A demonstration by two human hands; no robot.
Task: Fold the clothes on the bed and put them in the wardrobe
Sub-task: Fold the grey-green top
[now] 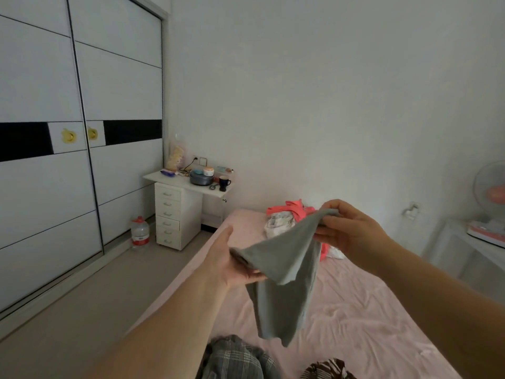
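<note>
Grey garment (284, 272) hangs above the bed (355, 310), pinched between left hand (232, 258) and right hand (352, 231) grips.

Bedroom with bed (355, 310) right, wardrobe (82, 132) left.
Drawer unit (175, 214) stands between them; clothes pile (287, 217) lies, apparently, near the bed's far end.

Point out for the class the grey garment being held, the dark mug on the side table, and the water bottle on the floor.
grey garment (284, 269), head view, middle of the hanging cloth.
dark mug (224, 183), head view, its body.
water bottle (140, 232), head view, its clear body.
</note>
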